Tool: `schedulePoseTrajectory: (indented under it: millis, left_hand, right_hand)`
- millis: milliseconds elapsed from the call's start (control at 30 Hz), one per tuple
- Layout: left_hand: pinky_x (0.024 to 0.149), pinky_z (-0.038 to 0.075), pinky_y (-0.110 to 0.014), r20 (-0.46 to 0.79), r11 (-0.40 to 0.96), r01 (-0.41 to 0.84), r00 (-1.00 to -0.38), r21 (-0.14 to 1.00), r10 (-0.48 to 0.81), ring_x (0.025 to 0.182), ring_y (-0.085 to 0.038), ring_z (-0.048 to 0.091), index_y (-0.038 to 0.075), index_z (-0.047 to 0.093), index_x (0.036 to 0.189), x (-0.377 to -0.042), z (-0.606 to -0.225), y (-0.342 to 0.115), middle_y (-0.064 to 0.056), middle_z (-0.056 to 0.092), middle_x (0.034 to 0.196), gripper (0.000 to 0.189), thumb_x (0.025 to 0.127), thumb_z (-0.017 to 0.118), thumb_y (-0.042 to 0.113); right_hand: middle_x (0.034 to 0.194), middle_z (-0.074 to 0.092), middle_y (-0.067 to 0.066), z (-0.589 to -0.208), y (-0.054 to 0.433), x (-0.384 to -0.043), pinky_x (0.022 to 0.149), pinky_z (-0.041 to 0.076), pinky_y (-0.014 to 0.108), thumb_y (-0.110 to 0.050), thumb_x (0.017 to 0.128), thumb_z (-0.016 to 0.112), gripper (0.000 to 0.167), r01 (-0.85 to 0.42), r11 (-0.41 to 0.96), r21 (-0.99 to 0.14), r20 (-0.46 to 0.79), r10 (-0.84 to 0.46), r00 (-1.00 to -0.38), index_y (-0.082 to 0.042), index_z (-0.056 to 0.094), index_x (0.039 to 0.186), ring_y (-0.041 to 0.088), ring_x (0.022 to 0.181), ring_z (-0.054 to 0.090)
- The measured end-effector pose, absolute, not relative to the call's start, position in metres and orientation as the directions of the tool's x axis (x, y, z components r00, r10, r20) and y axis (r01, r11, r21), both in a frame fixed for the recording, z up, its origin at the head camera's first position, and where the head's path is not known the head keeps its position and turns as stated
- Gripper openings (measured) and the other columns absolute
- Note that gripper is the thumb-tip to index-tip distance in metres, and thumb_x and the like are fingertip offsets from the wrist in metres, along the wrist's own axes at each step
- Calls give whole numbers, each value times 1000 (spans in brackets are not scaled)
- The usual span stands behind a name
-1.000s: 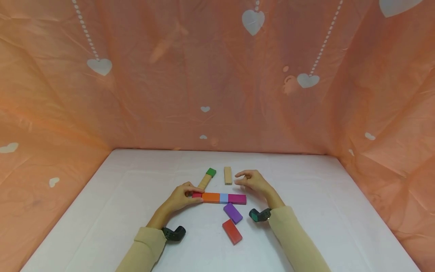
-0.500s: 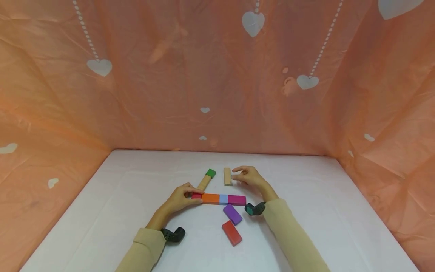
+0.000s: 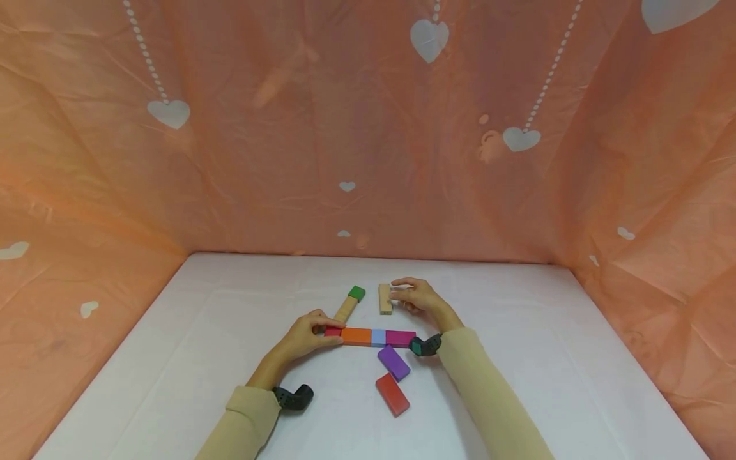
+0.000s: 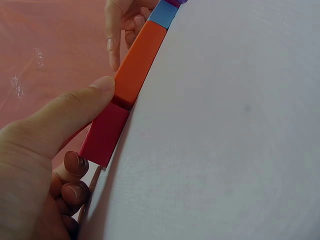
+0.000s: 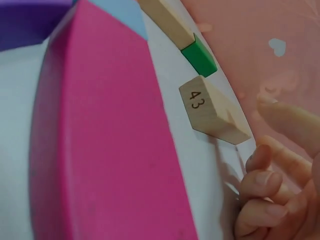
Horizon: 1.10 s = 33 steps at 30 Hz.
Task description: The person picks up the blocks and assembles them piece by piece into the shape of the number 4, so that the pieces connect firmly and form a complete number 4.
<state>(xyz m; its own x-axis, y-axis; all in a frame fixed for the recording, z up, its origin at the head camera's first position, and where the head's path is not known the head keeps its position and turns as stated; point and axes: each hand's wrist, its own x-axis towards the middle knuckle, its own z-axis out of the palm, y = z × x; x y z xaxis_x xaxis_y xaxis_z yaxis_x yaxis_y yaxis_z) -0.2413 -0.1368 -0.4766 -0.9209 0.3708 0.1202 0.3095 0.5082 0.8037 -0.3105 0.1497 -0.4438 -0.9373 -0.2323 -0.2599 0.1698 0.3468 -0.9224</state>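
Note:
A row of wooden blocks lies end to end: a crimson block (image 3: 333,331), an orange block (image 3: 356,337), a light blue block (image 3: 378,337) and a magenta block (image 3: 400,338). At the row's left end, my left hand (image 3: 307,331) pinches the crimson block (image 4: 104,134), one digit reaching the orange joint. My right hand (image 3: 421,296) hovers with loosely bent fingers just right of a plain wood block (image 3: 385,299), holding nothing. That block bears the number 43 in the right wrist view; whether a fingertip touches it I cannot tell.
Behind the row, another plain block (image 3: 346,308) slants away with a green block (image 3: 356,293) at its far end. A purple block (image 3: 393,363) and a red block (image 3: 393,394) lie nearer on the white table (image 3: 172,358). An orange curtain (image 3: 287,160) surrounds the table.
My right hand has moved a little left and away from me, closer to the plain block. The left hand and the blocks stay where they were.

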Motion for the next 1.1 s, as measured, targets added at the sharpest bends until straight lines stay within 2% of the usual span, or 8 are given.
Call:
schedulePoseTrajectory:
  millis: [167,433,700,1033,1100]
  left_hand:
    - [65,32,-19,147,504,337,-914,796,378,74,-6,40,11,75,105,-242,-478,-138,-4,54,81,30,78,79,23]
    - [64,31,-18,156,503,343,-913,794,376,72,-5,39,11,76,104,-242,-479,-137,-5,54,80,29,79,79,23]
    - [65,33,-18,149,507,340,-913,792,380,74,-5,40,12,75,105,-243,-478,-137,-2,54,81,30,78,80,24]
    - [65,32,-18,156,497,343,-912,797,378,73,-5,40,11,76,104,-242,-479,-137,-4,54,80,29,78,80,22]
    - [64,31,-18,161,491,347,-911,799,380,73,-6,39,10,76,104,-242,-479,-137,-6,54,80,29,78,80,22]
  right_hand:
    - [62,50,-5,-444,146,-314,48,28,21,-18,88,67,52,195,371,-908,-288,-214,-933,-6,51,136,6,48,35]
    - [53,39,-8,-445,143,-317,45,23,21,-14,86,70,54,214,398,-892,-314,-207,-927,-7,52,137,5,43,26]
    - [48,32,-8,-447,142,-317,44,22,21,-12,85,71,55,208,413,-887,-313,-206,-927,-7,52,137,5,42,26]
    - [54,39,-8,-447,140,-317,46,25,20,-13,83,72,54,230,427,-874,-326,-164,-931,-9,55,135,6,45,28]
    - [61,46,-7,-447,139,-316,47,26,21,-12,83,72,54,242,420,-875,-331,-153,-931,-9,55,134,6,46,28]
